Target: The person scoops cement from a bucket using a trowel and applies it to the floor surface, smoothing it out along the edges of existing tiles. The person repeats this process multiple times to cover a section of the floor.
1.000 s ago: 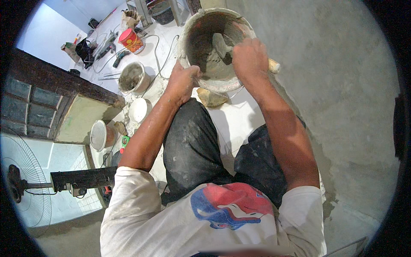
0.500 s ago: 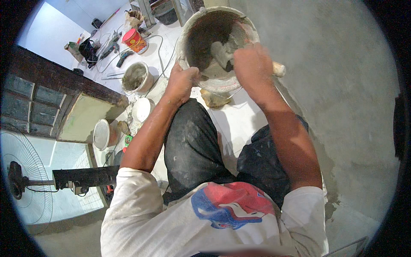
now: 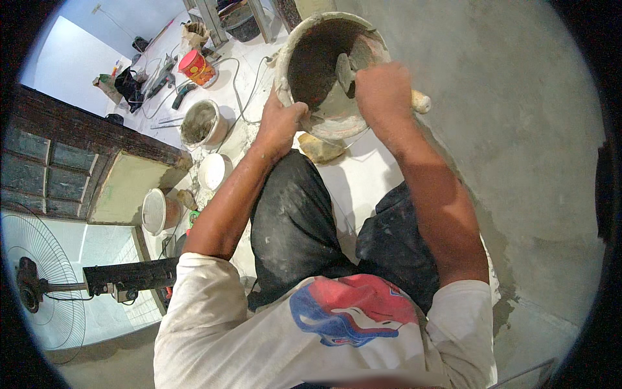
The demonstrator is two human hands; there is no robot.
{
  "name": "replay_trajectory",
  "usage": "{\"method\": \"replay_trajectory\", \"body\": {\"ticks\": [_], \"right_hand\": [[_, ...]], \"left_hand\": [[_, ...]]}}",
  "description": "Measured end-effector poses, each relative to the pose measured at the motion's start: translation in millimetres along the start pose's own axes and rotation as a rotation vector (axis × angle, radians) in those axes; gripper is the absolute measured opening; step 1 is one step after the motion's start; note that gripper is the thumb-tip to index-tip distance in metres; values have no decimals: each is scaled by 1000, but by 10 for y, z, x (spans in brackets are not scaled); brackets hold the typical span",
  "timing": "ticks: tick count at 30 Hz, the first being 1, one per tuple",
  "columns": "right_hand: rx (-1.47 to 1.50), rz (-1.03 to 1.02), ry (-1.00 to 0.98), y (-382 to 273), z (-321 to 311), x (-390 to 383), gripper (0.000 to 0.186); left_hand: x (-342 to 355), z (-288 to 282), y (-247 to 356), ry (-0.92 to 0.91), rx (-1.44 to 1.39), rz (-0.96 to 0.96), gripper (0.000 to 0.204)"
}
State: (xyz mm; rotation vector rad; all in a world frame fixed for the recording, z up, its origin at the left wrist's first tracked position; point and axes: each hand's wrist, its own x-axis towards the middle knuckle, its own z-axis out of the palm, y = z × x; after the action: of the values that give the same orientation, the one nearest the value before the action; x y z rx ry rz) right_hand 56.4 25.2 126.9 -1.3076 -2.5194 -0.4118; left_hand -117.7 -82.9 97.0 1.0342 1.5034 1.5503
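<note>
Bucket tilted nearer; right hand hides trowel handle.

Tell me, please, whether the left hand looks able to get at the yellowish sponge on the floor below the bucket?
Probably yes, once it lets go. The left hand grips the rim of the bucket, and the sponge lies just below and beside it on the floor, uncovered, with nothing between them. The right hand is busy with the trowel.

White printed T-shirt, dusty dark trousers
</note>
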Motion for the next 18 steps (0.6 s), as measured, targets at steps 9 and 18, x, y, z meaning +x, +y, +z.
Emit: {"method": "replay_trajectory", "body": {"ticks": [9,18], "right_hand": [[148,-93,7,-248,-3,-111,16],[57,18,-78,-17,99,53,15]], "left_hand": [[29,-94,-93,45,-84,-48,62],[-2,13,50,-32,-23,8,81]]}}
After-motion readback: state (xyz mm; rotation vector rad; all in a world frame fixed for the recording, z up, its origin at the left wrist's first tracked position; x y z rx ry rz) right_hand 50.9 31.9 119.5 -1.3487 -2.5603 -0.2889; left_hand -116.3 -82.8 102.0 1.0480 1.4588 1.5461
